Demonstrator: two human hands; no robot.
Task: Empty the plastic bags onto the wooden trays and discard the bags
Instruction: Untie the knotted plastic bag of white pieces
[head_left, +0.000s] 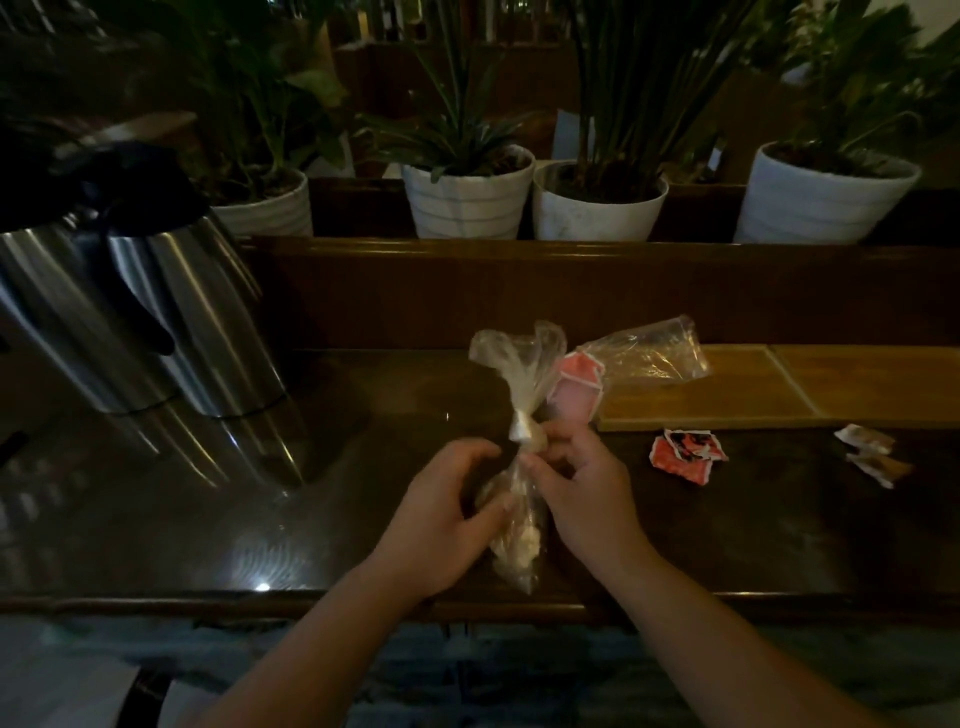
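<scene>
both hands are on a tied plastic bag (519, 514) that stands on the dark glossy counter (311, 493), close to its near edge. the left hand (447, 525) wraps the lower, filled part of the bag from the left, its fingers curled round the plastic, gripping it. the right hand (582, 493) comes in from the right with its fingertips pinched at the neck of the bag, just under the knot (521, 430), where the plastic is gathered tight. above the knot the loose top of the bag fans upward. inside the bag are pale lumps; i cannot tell what they are.

just behind it, to the right, lies a second clear bag (649, 356), on its side with its far end resting on the wooden tray (701, 400). red-and-white packets (576, 387) sit at its near end, beside the tray's left edge. a second wooden tray (872, 379) touches the first on its right. both trays look bare apart from that bag.

in front of the trays, on the counter, lies a torn red wrapper (685, 454), and further right some pale scraps (872, 454). at the left stand two steel flasks (135, 312) side by side. white plant pots (467, 200) line the ledge behind.
</scene>
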